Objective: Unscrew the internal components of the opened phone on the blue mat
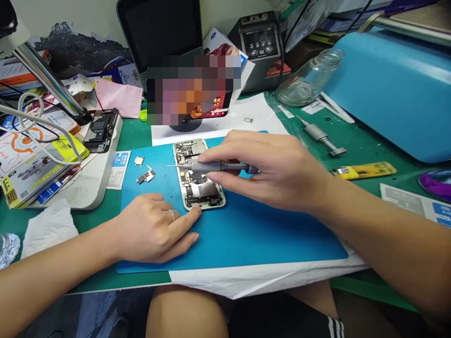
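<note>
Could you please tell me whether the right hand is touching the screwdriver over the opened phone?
Touching: the head view shows the right hand pinching the screwdriver between thumb and fingers.

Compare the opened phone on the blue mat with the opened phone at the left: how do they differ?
The mat phone has a pale rim; the left phone looks mostly dark. The left hand touches the mat phone; the left phone rests untouched on a white base. Both show their insides.

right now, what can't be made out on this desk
In the head view:
Phone on the mat: partly hidden by the right hand and screwdriver.
Screwdriver tip's shape: too small.
Propped screen: blurred by pixelation.
Glass item: cut off by the left edge.
</note>
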Available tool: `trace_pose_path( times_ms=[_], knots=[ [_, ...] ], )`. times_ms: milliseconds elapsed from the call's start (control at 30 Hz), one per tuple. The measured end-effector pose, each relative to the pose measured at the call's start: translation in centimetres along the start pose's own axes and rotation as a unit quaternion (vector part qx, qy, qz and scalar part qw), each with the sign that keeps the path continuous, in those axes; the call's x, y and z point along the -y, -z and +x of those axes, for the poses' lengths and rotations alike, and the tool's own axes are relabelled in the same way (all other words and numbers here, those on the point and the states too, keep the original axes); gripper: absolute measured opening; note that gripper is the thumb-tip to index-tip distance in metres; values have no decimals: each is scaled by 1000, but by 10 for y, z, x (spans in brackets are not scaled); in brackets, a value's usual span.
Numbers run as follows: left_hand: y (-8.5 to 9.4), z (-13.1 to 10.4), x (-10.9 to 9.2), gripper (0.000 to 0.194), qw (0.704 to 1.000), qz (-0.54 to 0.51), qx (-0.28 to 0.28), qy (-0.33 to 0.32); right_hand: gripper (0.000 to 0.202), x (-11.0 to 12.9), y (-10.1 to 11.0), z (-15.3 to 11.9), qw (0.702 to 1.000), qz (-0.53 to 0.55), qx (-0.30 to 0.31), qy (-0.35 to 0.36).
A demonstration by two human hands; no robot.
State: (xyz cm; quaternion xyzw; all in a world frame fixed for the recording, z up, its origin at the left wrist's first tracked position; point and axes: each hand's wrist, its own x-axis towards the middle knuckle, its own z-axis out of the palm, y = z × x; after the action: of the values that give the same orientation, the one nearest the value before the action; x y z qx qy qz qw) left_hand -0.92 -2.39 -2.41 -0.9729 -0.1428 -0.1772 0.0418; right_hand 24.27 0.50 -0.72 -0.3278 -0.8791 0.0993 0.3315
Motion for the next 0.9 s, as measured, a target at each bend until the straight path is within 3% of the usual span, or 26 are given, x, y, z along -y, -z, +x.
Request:
trace_pose_path(
  times_ms=[100,200,300,367,533,633,700,800,900],
  knots=[
    [5,1,0,11,991,-28,-97,92,9,-1,-4,0,999,44,-13,19],
    [7,3,5,2,962,-38,-180,203,6,-3,-7,0,996,83,-23,22],
    [3,3,13,17,965,-15,-137,224,4,-3,-8,1,993,116,-24,11],
    [0,3,16,18,969,-1,-115,217,4,-2,-8,0,990,137,-36,-2],
    [-2,2,16,10,973,2,-132,189,23,-1,-21,-3,968,210,-124,-58],
    [0,2,13,9,976,-27,-126,174,45,2,-31,-6,953,254,-164,-34],
    [1,3,12,9,977,-44,-119,173,44,6,-34,-6,952,267,-152,-5],
    [2,3,12,13,966,-84,-119,214,38,8,-36,-6,952,262,-157,11],
    [2,1,15,25,937,-153,-152,275,36,6,-36,-6,961,229,-155,-3]
  ],
)
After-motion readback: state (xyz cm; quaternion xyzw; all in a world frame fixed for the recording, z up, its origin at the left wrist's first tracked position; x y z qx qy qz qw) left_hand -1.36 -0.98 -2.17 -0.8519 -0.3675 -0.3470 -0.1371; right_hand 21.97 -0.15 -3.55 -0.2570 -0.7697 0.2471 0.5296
